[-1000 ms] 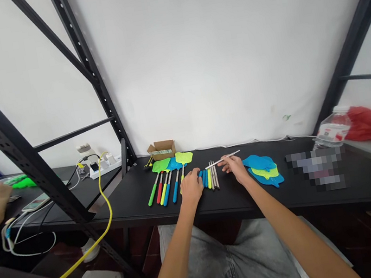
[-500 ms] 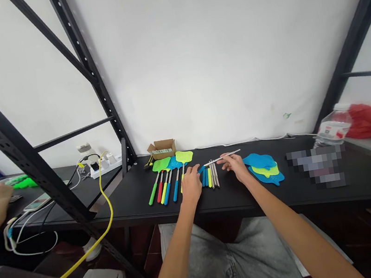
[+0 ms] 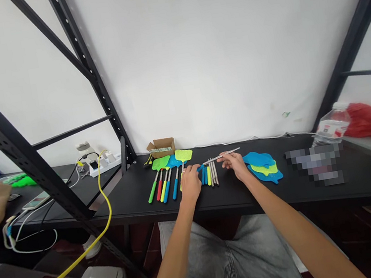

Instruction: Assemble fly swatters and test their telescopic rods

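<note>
- The clock here is laid flat on the black table (image 3: 237, 199), with 12 pointing away from the person
- The left hand (image 3: 191, 182) is grasping a blue handle (image 3: 200, 168) with its fingertips; the free end of this handle comes out toward about 2 o'clock
- The right hand (image 3: 233, 163) pinches a silver metal tube (image 3: 215, 158) near its middle, between thumb and fingers
- The long axis of this tube goes from half past 8, at the left hand, to half past 2, past the right hand
- So the handle and the tube are almost in one line, and the near end of the tube is at the mouth of the handle; the fingers and the small size make it hard to say if it is inside or only touching
- Under this line lie loose blue handles (image 3: 204, 176) and a yellow handle (image 3: 209, 176), at 3 o'clock from the left hand, which is the nearer one
- The loose metal tubes (image 3: 214, 174) lie beside them, at 8 o'clock from the right hand, nearer to it
- Fly swatter heads (image 3: 259, 160) are stacked at 3 o'clock from the right hand, just beside the wrist
- Whole fly swatters (image 3: 167, 191) lie in a row at 9 o'clock from the left hand
</note>
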`<control>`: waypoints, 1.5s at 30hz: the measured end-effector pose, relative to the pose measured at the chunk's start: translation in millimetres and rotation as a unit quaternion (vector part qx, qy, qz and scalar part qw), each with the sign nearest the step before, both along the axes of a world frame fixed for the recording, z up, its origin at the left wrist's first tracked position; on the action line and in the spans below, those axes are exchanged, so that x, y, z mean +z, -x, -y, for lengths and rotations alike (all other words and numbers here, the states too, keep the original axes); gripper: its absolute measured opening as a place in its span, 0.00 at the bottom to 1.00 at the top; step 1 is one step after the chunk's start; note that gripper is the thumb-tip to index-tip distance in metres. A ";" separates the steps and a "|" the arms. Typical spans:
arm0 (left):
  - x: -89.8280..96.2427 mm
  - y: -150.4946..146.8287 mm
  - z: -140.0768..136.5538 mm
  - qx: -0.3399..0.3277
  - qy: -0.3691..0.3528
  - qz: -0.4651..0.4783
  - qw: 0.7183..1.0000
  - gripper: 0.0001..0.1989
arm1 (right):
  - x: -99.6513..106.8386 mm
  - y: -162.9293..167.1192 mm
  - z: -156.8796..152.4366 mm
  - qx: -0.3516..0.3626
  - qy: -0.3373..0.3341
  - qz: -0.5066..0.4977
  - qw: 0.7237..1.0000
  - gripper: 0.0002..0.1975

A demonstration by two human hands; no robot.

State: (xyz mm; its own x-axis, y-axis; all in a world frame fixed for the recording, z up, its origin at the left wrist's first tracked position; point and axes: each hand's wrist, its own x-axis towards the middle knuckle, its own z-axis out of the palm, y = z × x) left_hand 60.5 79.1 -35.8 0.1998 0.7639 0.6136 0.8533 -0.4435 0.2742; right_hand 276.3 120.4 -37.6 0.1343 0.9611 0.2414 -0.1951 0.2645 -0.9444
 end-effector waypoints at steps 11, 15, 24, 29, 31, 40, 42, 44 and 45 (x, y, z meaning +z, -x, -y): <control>4.0 0.8 1.5 -0.026 -0.010 0.001 1.000 0.17 | -2.3 -0.4 -0.3 -0.002 -0.007 0.014 1.000 0.17; 5.4 0.9 2.7 -0.029 -0.014 -0.003 0.999 0.17 | -2.1 0.2 -0.1 -0.007 -0.010 0.027 1.000 0.18; 7.0 -0.4 5.1 -0.071 -0.016 0.001 0.997 0.17 | 1.0 5.4 8.3 0.056 -0.064 0.184 0.979 0.23; 8.7 -1.9 8.0 -0.057 -0.015 0.003 0.998 0.19 | 1.2 6.4 8.6 0.077 -0.055 0.197 0.976 0.23; 8.9 -1.6 8.2 -0.045 -0.013 0.008 0.999 0.19 | 0.6 5.0 7.0 0.063 -0.046 0.157 0.984 0.23; 8.8 -0.4 7.5 -0.029 -0.005 0.020 0.999 0.18 | -3.3 -2.5 0.2 0.017 -0.015 0.031 0.999 0.19; 8.8 -1.1 8.2 -0.026 -0.002 0.024 0.999 0.17 | -3.7 -2.3 -0.1 0.018 -0.019 0.042 0.999 0.19; 8.8 -1.7 8.8 -0.022 0.000 0.026 0.999 0.16 | -3.8 -1.9 -0.2 0.020 -0.022 0.055 0.998 0.18; 8.9 -1.9 9.1 -0.020 0.000 0.027 0.999 0.16 | -3.9 -1.7 -0.2 0.020 -0.024 0.061 0.998 0.18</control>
State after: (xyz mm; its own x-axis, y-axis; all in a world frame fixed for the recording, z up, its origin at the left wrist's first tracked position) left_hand 62.4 70.1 -26.9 0.1965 0.7562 0.6241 0.8187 -0.4768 0.3199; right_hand 278.0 120.6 -41.4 0.0632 0.9523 0.2987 -0.0912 0.3036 -0.9484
